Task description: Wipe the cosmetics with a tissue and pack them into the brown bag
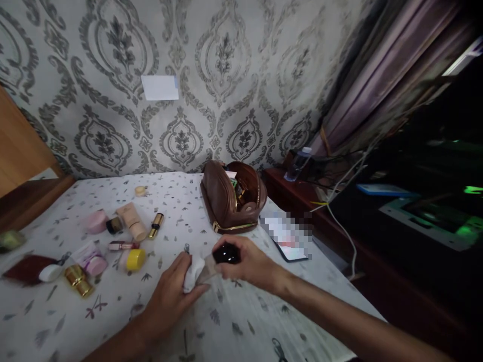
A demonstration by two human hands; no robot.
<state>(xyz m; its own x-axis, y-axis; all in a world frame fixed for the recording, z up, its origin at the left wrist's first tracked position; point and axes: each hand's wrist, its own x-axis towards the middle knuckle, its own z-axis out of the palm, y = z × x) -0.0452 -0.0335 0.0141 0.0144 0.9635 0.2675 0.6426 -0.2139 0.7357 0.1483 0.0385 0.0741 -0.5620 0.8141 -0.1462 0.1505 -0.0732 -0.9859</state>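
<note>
My right hand [245, 259] grips a bottle by its shiny black cap [227, 253]; the bottle's clear body [207, 270] points left. Pinched in my left hand [171, 286] is a white tissue [193, 274], which touches the bottle's left end. Just behind my hands stands a brown bag [221, 198], unzipped, with small items inside. A phone [289, 239], partly blurred out, lies right of the bag. To the left are a beige tube [131, 220], a black and gold lipstick [156, 225] and a yellow-capped jar [135, 259].
More cosmetics spread over the left of the patterned cloth [211, 329], among them a dark red bottle [28, 269] and a gold bottle [78, 280]. A water bottle [298, 165] stands on the dark red furniture at right, near a white cable [345, 231].
</note>
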